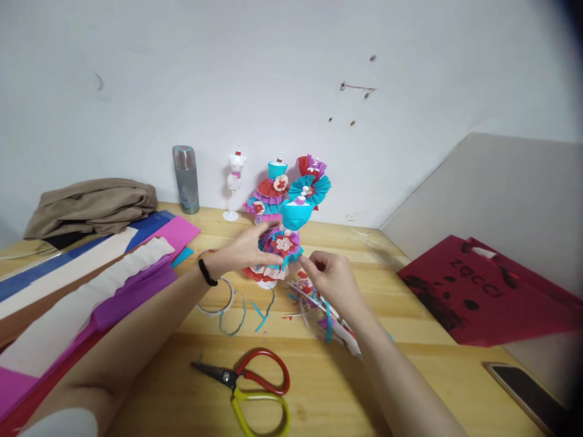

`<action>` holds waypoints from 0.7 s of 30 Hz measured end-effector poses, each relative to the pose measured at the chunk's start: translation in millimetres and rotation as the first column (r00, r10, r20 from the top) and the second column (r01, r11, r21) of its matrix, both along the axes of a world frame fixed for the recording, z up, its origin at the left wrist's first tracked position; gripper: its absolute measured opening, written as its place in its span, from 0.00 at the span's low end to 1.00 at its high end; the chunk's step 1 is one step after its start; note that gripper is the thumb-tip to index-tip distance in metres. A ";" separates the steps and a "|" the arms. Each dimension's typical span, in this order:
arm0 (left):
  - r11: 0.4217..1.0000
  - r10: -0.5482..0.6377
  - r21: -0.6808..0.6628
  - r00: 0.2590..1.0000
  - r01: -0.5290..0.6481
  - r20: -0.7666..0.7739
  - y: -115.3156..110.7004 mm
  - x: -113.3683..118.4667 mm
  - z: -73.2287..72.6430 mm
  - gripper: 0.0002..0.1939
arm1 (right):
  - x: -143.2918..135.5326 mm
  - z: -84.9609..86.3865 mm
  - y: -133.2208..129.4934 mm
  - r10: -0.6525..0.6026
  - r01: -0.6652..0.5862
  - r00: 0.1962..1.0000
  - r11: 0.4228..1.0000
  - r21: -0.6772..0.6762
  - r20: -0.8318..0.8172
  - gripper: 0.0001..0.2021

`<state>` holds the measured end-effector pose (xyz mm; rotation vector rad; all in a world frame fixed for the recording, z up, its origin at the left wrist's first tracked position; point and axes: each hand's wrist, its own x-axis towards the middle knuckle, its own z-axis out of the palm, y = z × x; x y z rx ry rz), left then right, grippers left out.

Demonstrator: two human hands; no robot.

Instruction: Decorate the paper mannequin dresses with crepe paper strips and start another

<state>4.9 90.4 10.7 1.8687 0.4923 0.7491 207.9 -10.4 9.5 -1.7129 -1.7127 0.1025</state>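
A small mannequin in a turquoise top (297,213) stands upright on the table, its ruffled skirt (283,244) bearing a red and pale flower. My left hand (249,247) is around the skirt's left side, thumb and fingers apart. On the other side, my right hand (331,274) has its fingertips pinched at the skirt's turquoise edge. Behind stand another dressed mannequin (272,188), a third with a large turquoise bow (310,189), and a bare white mannequin (235,176).
Scissors (234,376) lie in front, near tape rolls (215,297) and paper scraps (334,328). Coloured crepe paper (91,297), a brown cloth (98,203) and a flask (186,181) are left. A red bag (492,297) and a phone (523,394) lie right.
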 end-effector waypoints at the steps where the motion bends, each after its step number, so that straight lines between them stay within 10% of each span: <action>1: 1.000 -0.011 -0.008 1.000 0.011 0.010 0.7 -2.1 1.6 0.47 | -0.1 0.1 -1.0 0.008 -0.008 1.000 1.000 -0.006 0.009 0.21; 9: 0.987 0.084 0.148 0.989 -0.066 -0.122 9.8 -17.2 15.4 0.18 | -5.8 5.2 -9.1 0.094 -0.082 0.994 0.981 -0.178 0.061 0.24; 14: 0.934 0.325 0.193 0.939 -0.300 -0.112 19.7 -29.0 20.4 0.19 | -3.3 12.6 -15.8 0.127 -0.093 0.984 0.963 -0.254 0.121 0.24; 21: 0.888 0.447 0.323 0.776 -0.326 -0.445 30.4 -42.8 17.1 0.15 | -24.5 -7.3 -23.9 0.581 -0.531 0.813 0.768 -0.358 0.042 0.06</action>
